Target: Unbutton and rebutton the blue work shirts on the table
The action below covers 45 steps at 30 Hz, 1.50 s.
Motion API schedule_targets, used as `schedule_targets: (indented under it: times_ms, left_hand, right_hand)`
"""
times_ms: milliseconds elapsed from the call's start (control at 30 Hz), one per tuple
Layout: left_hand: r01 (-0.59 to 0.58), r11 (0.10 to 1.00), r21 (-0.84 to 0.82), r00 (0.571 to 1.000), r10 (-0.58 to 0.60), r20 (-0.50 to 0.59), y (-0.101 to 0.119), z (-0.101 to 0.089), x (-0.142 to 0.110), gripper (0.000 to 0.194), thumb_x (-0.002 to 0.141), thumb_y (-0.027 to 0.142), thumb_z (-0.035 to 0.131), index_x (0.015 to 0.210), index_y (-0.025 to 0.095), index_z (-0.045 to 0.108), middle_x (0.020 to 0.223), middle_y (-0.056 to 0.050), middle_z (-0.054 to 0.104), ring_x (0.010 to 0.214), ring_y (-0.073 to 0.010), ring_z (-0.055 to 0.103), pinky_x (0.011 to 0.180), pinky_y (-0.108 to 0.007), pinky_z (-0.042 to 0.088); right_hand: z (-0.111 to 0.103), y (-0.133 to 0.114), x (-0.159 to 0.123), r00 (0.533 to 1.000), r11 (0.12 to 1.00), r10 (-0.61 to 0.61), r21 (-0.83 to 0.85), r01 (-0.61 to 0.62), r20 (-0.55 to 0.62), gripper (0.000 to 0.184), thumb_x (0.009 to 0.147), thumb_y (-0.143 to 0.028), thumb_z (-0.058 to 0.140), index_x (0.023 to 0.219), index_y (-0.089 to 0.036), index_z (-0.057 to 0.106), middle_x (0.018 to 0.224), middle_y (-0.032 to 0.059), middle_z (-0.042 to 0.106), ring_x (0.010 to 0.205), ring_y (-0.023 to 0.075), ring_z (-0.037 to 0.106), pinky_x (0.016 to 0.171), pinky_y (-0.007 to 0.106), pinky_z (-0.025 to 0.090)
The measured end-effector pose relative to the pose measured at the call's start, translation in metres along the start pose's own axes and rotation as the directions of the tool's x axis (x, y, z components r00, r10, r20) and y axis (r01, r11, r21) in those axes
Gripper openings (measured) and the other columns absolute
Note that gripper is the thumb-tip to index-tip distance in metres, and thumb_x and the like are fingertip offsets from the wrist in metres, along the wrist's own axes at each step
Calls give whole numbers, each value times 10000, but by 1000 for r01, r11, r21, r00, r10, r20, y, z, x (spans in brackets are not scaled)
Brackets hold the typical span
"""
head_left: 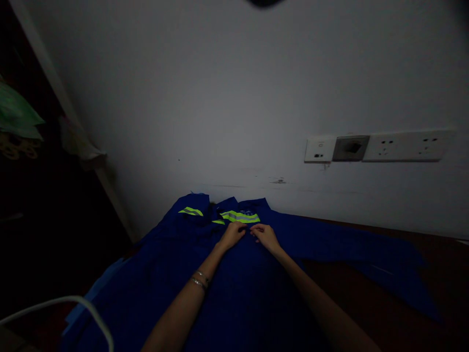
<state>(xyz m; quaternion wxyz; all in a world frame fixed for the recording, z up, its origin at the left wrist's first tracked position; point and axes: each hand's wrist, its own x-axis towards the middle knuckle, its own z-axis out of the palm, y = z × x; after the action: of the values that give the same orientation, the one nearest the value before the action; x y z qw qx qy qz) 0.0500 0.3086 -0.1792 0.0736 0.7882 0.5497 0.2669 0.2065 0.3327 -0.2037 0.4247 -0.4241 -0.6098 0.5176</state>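
while blue garment (pixel 245 278) lies beneath left grip (pixel 233 235) and right grip (pixel 266 237), i cannot tell whether either pinches

1. Left hand (pixel 233 234) and right hand (pixel 266 238): 2, lower center.
2. Bracelets (pixel 199 282): at least 2, lower center.
3. Yellow-green strips (pixel 240 217): 3, lower center.
4. Dark wall plate (pixel 351 148): 1, right.
5. White cable (pixel 95 315): 1, lower left.

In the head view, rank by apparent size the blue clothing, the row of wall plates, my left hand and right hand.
1. Blue clothing
2. Row of wall plates
3. Left hand and right hand: too alike to rank
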Motion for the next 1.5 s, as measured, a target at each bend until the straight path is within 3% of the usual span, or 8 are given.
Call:
schedule_targets:
  times_ms: [400,600,767,900,1067,1267,1433,1500]
  left_hand:
    - [-92,986,139,991,104,-82,0,-3,-9,190,764,99,458,859,147,616,873,-69,578,880,-167,509,810,-294,410]
    - [-152,952,266,965,201,-171,13,-16,-12,240,826,182,404,944,167,613,901,-81,548,891,-176,491,799,-298,404]
    - [-116,929,352,975,175,-139,17,-27,-24,309,860,267,355,1025,192,605,807,-73,549,770,-154,525,675,-243,416]
    - [-96,950,298,980,143,-141,18,-32,-36,328,864,294,353,1054,194,600,796,-70,592,740,-143,553,666,-228,417]
    - [-38,990,134,987,58,-149,20,-29,-48,310,850,286,385,1060,205,599,858,-73,642,754,-151,587,711,-250,431]
    - [-14,992,-127,964,-20,-265,24,-22,-52,250,817,246,441,967,201,637,876,-58,651,786,-153,587,754,-261,439]
    - [-11,977,-213,946,-59,-318,31,-25,-48,214,790,217,464,883,180,653,775,-48,602,722,-137,551,693,-246,433]
    - [-20,974,-227,933,-63,-355,33,-26,-46,194,775,203,472,856,173,645,790,-46,570,739,-132,532,684,-235,422]
  right_hand:
    - [-3,-7,-4,999,1000,-5,12,5,-34,200,695,-227,493,816,-135,622,724,57,648,651,151,598,411,190,458]
    - [-13,-24,-2,947,926,-317,-233,298,-51,241,695,-253,501,830,-137,664,797,60,666,685,154,572,631,255,452]
    - [-22,-37,3,901,833,-433,-372,409,21,262,750,-247,459,896,-158,658,870,65,642,751,157,560,702,273,426]
    - [-24,-48,1,878,769,-449,-431,473,164,224,749,-244,491,874,-183,666,903,56,639,863,175,552,802,304,397]
    - [-18,-53,-5,802,713,-485,-374,593,348,200,734,-229,532,882,-203,663,910,35,640,905,172,545,857,314,379]
    - [-12,-51,-13,768,649,-487,-417,637,416,324,718,-320,590,1021,-209,619,1056,77,569,990,199,503,880,332,374]
    - [-10,-54,-19,728,556,-513,-469,686,455,244,786,-316,516,982,-212,618,991,65,587,972,181,506,875,321,371]
    - [-9,-52,-19,734,539,-512,-498,679,446,238,798,-321,498,975,-209,610,990,64,590,975,182,506,871,322,371]
